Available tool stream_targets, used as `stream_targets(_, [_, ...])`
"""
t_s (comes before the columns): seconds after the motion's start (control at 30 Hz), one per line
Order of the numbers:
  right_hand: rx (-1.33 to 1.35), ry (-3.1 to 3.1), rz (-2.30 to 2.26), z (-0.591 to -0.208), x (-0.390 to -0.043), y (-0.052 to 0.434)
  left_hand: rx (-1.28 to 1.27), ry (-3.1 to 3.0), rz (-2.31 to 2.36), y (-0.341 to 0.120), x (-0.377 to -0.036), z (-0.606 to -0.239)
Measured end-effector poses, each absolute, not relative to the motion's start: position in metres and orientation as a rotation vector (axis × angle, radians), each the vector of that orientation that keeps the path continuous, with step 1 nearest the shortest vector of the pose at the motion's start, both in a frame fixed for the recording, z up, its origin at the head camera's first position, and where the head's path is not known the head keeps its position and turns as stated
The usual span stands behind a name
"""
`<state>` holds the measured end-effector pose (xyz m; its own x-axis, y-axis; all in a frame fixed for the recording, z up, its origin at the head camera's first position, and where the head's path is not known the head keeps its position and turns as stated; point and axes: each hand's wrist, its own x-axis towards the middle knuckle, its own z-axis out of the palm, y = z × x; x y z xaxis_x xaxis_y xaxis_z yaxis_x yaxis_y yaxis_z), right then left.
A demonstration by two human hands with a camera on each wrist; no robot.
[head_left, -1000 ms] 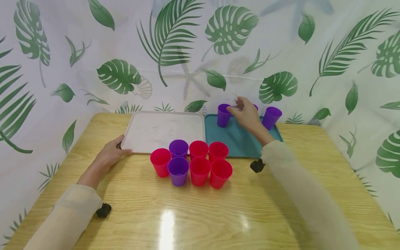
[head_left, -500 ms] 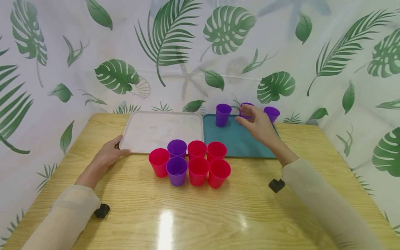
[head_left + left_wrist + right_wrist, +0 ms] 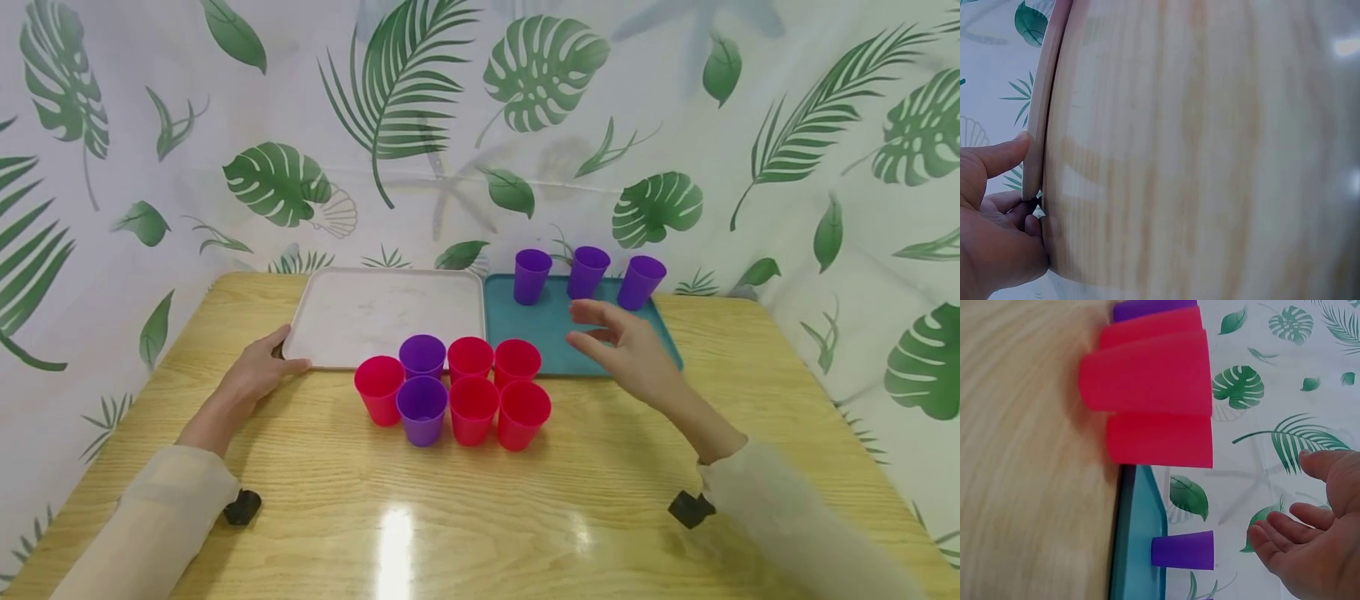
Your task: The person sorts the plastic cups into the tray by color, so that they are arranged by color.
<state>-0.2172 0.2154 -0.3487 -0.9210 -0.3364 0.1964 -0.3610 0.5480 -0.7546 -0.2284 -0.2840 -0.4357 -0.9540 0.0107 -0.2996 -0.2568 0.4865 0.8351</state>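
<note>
Cups in a cluster, five red cups (image 3: 495, 392) and two purple cups (image 3: 422, 383), stand upright on the desk (image 3: 480, 517) just to the left of the right hand (image 3: 626, 350) and a little nearer the person. That hand hovers with fingers relaxed and spread, holding nothing, over the near edge of the teal tray (image 3: 540, 333); three more purple ones (image 3: 587, 273) stand beyond its fingertips. The left hand (image 3: 258, 371) grips the corner of the white tray (image 3: 375, 312), farther from the cluster.
</note>
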Motion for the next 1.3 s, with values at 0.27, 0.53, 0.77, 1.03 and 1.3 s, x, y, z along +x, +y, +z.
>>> stream_targets(0.27, [0.682,-2.705,1.429,-0.362,-0.195,0.214,-0.217,2.463,1.460,-0.284,-0.228,-0.435])
stream_targets(0.53, [0.700,-2.701,1.528,-0.369,-0.179,0.208,-0.222,2.443,1.492,-0.285,-0.227,-0.436])
stream_targets(0.77, [0.782,-2.661,1.564,-0.363,-0.168,0.192,-0.208,2.449,1.484,-0.284,-0.227,-0.436])
stream_targets(1.03, [0.926,-2.631,1.558,-0.351,-0.167,0.159,-0.202,2.450,1.478,-0.285,-0.228,-0.435])
stream_targets(1.3, [1.137,-2.603,1.426,-0.354,-0.176,0.124,-0.225,2.431,1.487,-0.284,-0.227,-0.435])
